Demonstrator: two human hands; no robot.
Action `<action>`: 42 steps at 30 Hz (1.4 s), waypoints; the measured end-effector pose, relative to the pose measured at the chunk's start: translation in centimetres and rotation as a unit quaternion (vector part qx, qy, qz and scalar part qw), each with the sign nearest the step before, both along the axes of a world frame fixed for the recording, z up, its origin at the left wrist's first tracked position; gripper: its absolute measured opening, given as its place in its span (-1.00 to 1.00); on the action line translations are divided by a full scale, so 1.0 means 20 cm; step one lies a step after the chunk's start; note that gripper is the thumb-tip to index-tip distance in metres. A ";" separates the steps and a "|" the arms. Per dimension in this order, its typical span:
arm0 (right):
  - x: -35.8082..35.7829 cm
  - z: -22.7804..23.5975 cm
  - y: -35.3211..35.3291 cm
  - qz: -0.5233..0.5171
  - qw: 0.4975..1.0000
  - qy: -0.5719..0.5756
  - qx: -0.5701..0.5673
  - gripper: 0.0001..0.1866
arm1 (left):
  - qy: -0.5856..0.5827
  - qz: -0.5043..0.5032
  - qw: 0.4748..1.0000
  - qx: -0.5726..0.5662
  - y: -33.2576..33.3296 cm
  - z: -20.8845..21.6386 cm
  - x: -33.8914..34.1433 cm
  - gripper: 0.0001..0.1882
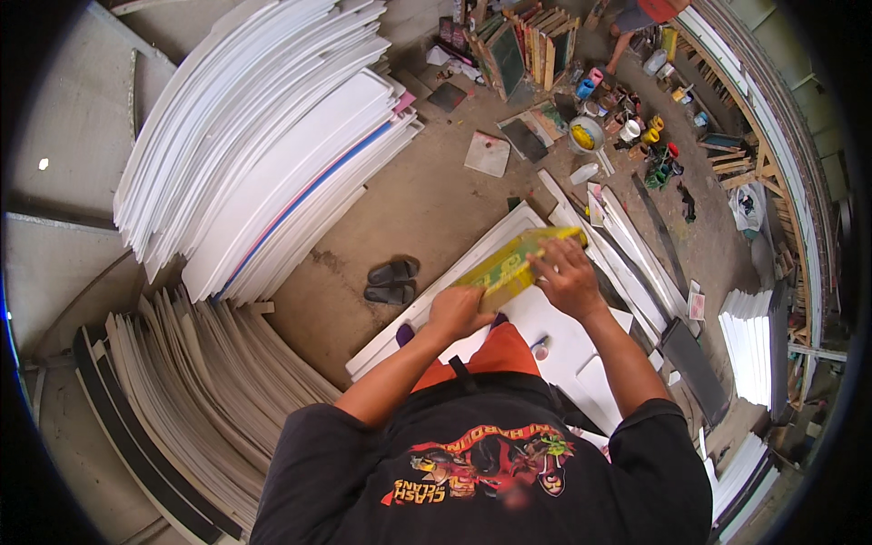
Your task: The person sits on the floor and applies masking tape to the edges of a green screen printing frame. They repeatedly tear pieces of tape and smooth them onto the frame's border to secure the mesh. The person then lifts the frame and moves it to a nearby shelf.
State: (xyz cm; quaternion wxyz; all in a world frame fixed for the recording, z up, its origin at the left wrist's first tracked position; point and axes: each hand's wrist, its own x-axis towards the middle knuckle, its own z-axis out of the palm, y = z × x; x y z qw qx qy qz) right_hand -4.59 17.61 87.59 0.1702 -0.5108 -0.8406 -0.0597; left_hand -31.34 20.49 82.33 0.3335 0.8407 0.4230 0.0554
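Observation:
A flat yellow rectangular frame (509,268) with green markings, resembling a screen-printing frame, is held tilted in front of my body. My left hand (457,311) grips its near left end, thumb and fingers closed on the edge. At the far right end, my right hand (565,272) has its fingers bent over the top edge. Motion slightly blurs the frame, and part of its face is hidden by my fingers. Below it lies a large white sheet (581,359), with a small round container (540,349) on it.
Tall stacks of white sheets (300,136) and greyish sheets (209,372) stand at left. Black slippers (391,282) lie on the floor. Long white strips (636,263) lie at right. Farther back are paint containers (629,131), upright wooden frames (536,50) and another person (636,18).

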 end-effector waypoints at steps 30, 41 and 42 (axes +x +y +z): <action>-1.30 -0.21 0.39 -0.038 0.931 0.094 -0.351 -0.41 | -0.075 0.085 0.993 -0.033 0.16 0.08 -0.99 -0.84; -0.99 -0.07 0.35 0.027 0.981 0.111 -0.157 -0.45 | -0.083 0.024 0.994 0.066 0.21 0.19 -0.88 -0.62; -0.98 -0.07 0.33 0.029 0.981 0.118 -0.151 -0.46 | -0.098 0.031 0.992 0.078 0.21 0.20 -0.87 -0.59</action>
